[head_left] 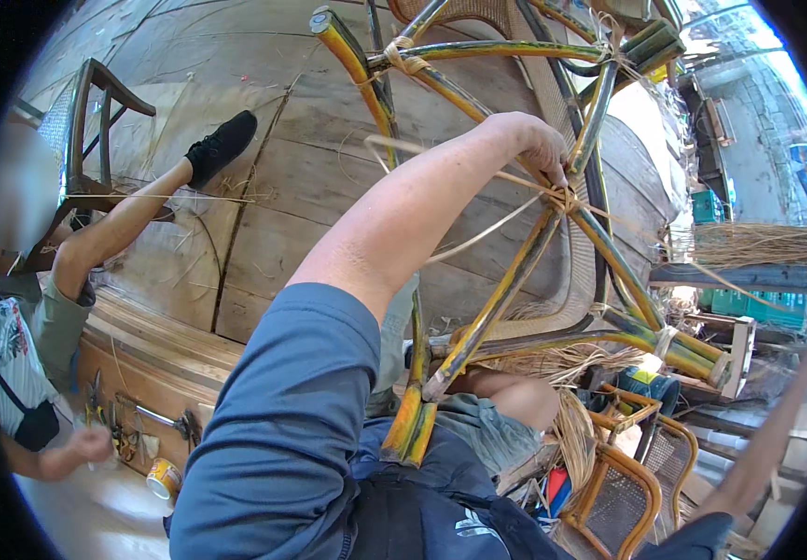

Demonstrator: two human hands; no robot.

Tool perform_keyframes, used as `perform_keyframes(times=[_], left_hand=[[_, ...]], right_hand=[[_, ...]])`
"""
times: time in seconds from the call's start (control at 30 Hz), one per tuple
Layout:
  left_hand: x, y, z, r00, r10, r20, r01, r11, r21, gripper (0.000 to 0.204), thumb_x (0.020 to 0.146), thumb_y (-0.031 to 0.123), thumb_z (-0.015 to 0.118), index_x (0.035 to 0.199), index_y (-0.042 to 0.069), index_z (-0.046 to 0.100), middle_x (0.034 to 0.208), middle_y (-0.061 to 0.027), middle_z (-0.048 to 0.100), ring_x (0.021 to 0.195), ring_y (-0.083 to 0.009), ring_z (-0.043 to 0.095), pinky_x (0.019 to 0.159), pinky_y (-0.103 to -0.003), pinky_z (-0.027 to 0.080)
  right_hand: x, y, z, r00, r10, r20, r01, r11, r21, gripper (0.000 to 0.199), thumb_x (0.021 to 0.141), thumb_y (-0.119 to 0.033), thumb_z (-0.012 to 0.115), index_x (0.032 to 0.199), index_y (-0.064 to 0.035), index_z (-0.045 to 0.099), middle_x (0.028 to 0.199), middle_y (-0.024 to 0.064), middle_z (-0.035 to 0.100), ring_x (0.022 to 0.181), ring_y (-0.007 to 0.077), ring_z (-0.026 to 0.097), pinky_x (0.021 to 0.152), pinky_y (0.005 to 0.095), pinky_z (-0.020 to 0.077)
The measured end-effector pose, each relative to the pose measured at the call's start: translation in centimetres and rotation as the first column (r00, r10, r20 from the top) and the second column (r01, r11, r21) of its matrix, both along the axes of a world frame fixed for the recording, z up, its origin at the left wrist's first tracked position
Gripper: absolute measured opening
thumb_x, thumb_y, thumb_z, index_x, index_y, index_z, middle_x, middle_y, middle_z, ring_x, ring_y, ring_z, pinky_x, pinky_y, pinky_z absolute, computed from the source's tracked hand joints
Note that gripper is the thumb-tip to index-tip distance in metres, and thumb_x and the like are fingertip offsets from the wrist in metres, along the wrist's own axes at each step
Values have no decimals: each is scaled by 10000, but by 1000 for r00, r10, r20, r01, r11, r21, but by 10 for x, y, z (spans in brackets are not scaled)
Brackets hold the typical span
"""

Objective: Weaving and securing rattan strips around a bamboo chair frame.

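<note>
1. The bamboo frame, a chair skeleton of yellow-green poles, is seen propped on the lap and tilted up toward the plank floor.
2. The left hand is closed over the joint where two poles cross; it appears to pinch the cane strip at the binding, though the fingertips are hidden.
3. The right hand cannot be made out with certainty; only a blurred arm shape is seen at the lower right, so its grip cannot be told.
4. The strip is judged best kept taut while the wrap is laid, each turn being set tight beside the last so that no slack is left at the crossing.
5. The loose length of strip, which loops away left of the joint, should be kept clear of the other poles to avoid snagging or kinking.
6. A second person sits at the left beside tools; the frame should be kept apart from them.
</note>
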State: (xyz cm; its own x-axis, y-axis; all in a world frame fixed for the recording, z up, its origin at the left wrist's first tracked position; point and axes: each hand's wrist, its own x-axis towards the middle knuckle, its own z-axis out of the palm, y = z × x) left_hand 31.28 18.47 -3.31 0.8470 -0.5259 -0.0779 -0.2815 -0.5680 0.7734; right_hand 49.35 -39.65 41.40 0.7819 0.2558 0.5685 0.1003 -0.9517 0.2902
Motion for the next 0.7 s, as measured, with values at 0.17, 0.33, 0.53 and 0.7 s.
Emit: perform_keyframes(times=[0.17, 0.33, 0.53, 0.7], left_hand=[[-4, 31, -20, 993, 20, -113, -6, 992, 125, 465, 774, 373, 617, 1116, 60, 581, 1024, -98, 626, 962, -226, 556, 834, -348, 406], [-10, 28, -14, 988, 55, -147, -38, 993, 115, 459, 755, 391, 642, 1110, 103, 600, 1045, -92, 621, 972, -216, 548, 847, -350, 399], [12, 28, -19, 957, 73, -281, -38, 991, 128, 463, 752, 427, 656, 1070, 92, 629, 954, -50, 643, 865, -173, 571, 778, -328, 423], [17, 23, -5, 917, 35, -398, 27, 989, 148, 439, 734, 457, 665, 1015, 121, 644, 912, -53, 630, 815, -167, 567, 743, -318, 412]], right_hand=[[-126, 346, -385, 367, 798, -478, -727, 566, 387, 414, 825, -261, 549, 1165, -28, 522, 1103, 117, 564, 973, 221, 523, 854, 325, 389], [-173, 391, -382, 268, 451, -851, -430, 847, 313, 285, 842, -216, 541, 1040, -14, 573, 940, 136, 605, 853, 213, 555, 783, 296, 426], [3, 163, -189, 977, -42, -210, -20, 959, -284, 356, 857, -287, 438, 1034, -25, 601, 1011, 164, 608, 934, 304, 575, 810, 383, 435], [-23, 208, -259, 943, 48, -328, -189, 890, -415, 342, 811, -206, 515, 1101, -26, 547, 1004, 195, 599, 939, 362, 566, 860, 419, 425]])
